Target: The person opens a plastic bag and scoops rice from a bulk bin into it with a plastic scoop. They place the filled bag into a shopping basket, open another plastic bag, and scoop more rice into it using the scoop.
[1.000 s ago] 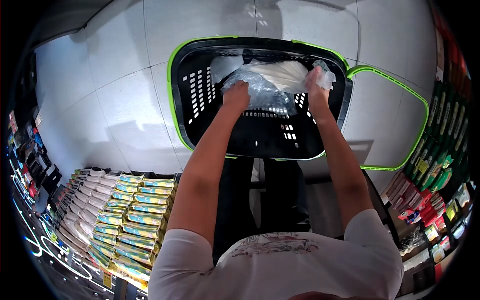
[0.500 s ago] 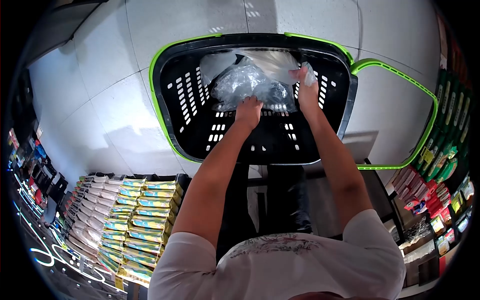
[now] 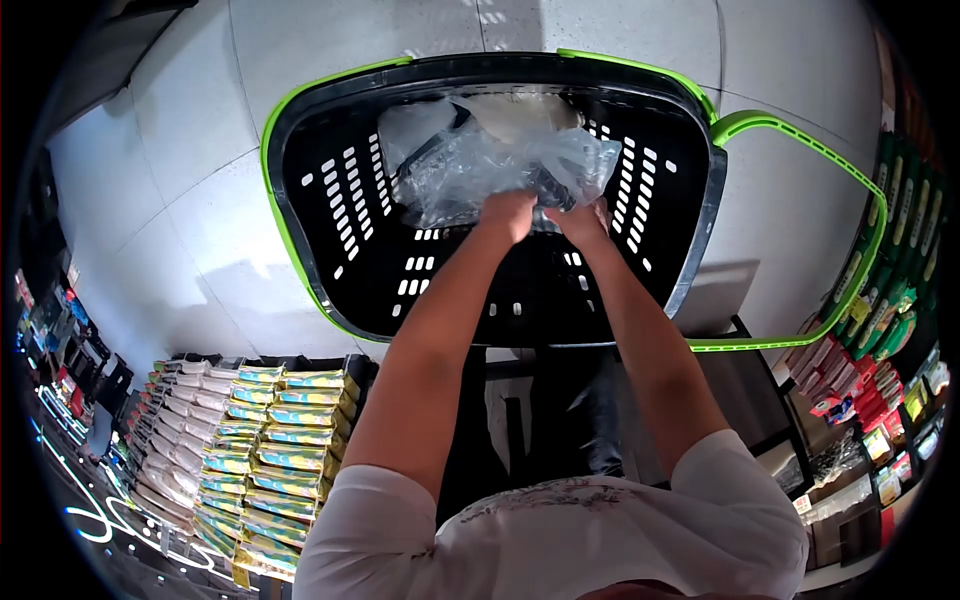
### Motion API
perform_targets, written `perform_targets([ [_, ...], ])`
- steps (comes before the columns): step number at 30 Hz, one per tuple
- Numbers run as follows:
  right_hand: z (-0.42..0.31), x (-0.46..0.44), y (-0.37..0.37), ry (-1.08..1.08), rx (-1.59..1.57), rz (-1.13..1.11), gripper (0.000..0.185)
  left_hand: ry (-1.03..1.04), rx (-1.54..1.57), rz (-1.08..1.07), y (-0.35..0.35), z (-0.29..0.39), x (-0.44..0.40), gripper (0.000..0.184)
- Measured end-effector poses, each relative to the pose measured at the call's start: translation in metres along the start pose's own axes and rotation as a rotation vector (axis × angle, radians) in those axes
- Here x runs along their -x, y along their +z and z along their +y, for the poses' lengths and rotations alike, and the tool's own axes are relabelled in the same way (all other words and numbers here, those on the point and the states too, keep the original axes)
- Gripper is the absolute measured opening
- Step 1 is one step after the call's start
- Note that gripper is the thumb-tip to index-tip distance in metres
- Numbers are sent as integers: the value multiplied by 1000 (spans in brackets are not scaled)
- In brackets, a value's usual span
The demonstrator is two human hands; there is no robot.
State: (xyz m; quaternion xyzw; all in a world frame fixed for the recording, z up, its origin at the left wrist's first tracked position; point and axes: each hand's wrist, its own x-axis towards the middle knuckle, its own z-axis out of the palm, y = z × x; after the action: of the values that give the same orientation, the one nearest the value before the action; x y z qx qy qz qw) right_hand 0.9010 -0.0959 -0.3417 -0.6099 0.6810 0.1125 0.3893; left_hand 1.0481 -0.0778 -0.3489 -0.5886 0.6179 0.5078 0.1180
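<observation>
The clear, crinkled plastic bag [image 3: 450, 180] lies in the black, perforated plastic basket [image 3: 702, 235], upper middle of the frame. At its near edge, the left hand's [image 3: 508, 215] fingers are curled narrow, apparently on the film; the right hand's [image 3: 583, 222] are bent close beside them, their hold unclear. Thin film probably calls for light, even tension from both hands, clear of the pale wrapped item [image 3: 520, 112] beyond.

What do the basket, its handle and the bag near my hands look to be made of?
Basket: probably rigid black plastic, given its slotted walls.
Handle: likely smooth green plastic, evenly coloured.
Bag: seemingly thin clear plastic film, crinkled and glossy.
</observation>
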Motion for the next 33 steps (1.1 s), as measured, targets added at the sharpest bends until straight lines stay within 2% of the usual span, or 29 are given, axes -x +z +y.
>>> perform_targets([
  [3,-8,-5,12,22,148,12,64,-18,109,7,21,6,32,25],
  [4,2,-8,27,-109,246,126,41,24,142,69,27,3,45,24],
  [5,3,-12,32,-107,231,130,41,24,127,68,27,2,58,24],
  [8,0,-10,32,-153,56,78,14,16,200,146,20,-4,95,23],
  [9,-2,-2,27,-151,52,80,14,-33,271,186,14,-6,108,23],
  [11,-5,22,13,-217,-98,-121,14,-65,364,300,7,-15,129,24],
  [12,-11,38,1,-180,-161,-156,10,-94,359,351,4,-17,140,24],
  [16,-30,108,-61,-240,-378,-110,11,-185,457,506,-17,-16,181,23],
  [17,-35,127,-84,-227,-522,-180,12,-175,456,512,-16,-17,189,23],
  [19,-34,164,-120,-186,-721,-332,15,-298,700,685,-10,-21,201,24],
  [20,-38,186,-139,-170,-825,-325,16,-424,961,572,-9,-23,210,43],
  [21,-43,206,-160,-159,-930,-317,16,-407,957,578,-25,-7,222,43],
  [23,-49,248,-197,-182,-938,-316,16,-753,1519,410,-53,26,250,72],
  [24,-49,270,-213,-190,-947,-331,16,-708,1668,250,-55,28,259,93],
  [25,-51,289,-228,-199,-948,-311,16,-686,1661,248,-56,33,265,93],
  [27,-51,326,-252,-300,-876,-397,25,-771,2031,81,-80,64,282,98],
  [28,-48,342,-255,-348,-857,-371,27,-690,2183,56,-91,74,289,95],
  [29,-48,360,-258,-356,-865,-338,27,-664,2161,44,-100,78,292,95],
  [31,-51,393,-263,-333,-778,-271,19,-45,2376,-78,-117,82,295,91],
  [32,-56,407,-270,-417,-741,-220,23,-56,2359,-68,-139,97,303,72],
  [33,-60,420,-271,-420,-749,-181,23,-35,2331,-97,-150,104,302,72],
])
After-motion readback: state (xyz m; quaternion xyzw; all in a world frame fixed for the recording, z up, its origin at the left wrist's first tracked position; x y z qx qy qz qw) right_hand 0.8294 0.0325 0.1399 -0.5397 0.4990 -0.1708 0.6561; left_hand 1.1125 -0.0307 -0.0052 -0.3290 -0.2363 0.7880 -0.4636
